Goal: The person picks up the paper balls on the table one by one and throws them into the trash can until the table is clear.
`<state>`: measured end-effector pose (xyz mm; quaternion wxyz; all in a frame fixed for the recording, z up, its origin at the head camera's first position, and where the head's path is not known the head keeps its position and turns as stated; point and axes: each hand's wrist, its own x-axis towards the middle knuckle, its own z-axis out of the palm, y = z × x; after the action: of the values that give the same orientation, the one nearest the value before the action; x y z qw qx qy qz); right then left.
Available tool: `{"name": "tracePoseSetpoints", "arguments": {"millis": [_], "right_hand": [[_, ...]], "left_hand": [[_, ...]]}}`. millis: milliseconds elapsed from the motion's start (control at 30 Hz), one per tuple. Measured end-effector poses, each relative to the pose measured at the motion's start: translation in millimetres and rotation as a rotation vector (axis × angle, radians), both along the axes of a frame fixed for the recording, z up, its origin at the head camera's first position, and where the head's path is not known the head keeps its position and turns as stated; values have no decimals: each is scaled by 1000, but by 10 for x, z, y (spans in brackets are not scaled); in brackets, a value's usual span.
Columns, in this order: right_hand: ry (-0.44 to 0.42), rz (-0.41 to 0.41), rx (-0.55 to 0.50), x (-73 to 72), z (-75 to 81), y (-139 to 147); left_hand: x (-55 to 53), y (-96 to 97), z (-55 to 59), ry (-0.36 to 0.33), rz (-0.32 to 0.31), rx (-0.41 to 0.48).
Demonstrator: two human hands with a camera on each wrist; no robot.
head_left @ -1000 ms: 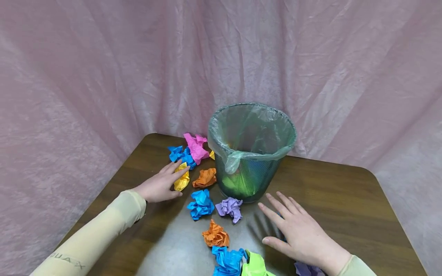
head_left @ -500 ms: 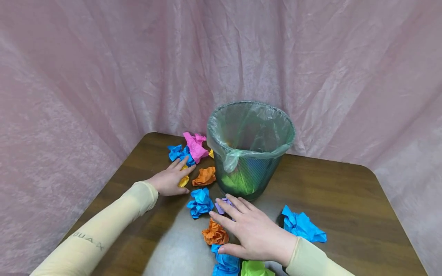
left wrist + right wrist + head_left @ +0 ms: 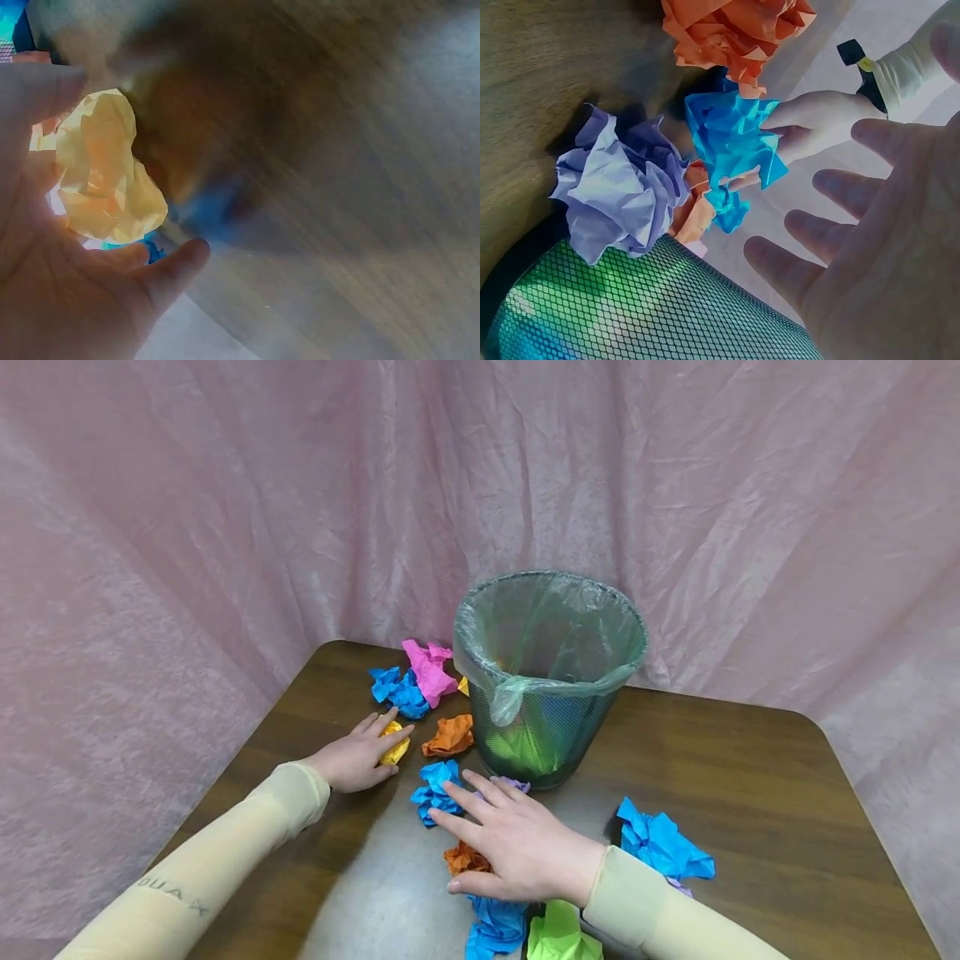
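Note:
My left hand is spread over a yellow crumpled paper ball at the left of the table. In the left wrist view that yellow ball sits close in front of the palm, between thumb and fingers. My right hand, fingers spread and holding nothing, hovers near the middle of the table. Under it an orange paper ball is partly hidden. Its fingertips overlap a blue paper ball in the head view. A purple paper ball lies against the bin's base, mostly covered by the right hand in the head view.
A mesh waste bin with a green liner stands at the back centre, paper inside. Around it lie pink, blue and orange paper balls. Nearer are a green ball and another blue one at right.
My right hand has moved left across the front of the bin, uncovering the blue paper at right. The left hand shifted slightly right, then back, staying over the yellow ball.

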<state>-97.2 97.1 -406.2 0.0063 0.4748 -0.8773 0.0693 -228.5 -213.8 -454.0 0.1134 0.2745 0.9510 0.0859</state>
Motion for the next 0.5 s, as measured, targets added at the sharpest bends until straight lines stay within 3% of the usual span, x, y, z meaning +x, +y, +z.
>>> {"name": "tracePoseSetpoints", "arguments": {"millis": [500], "right_hand": [[12, -7, 14, -38, -24, -38]], "left_hand": [[-47, -33, 21, 33, -65, -72]]}}
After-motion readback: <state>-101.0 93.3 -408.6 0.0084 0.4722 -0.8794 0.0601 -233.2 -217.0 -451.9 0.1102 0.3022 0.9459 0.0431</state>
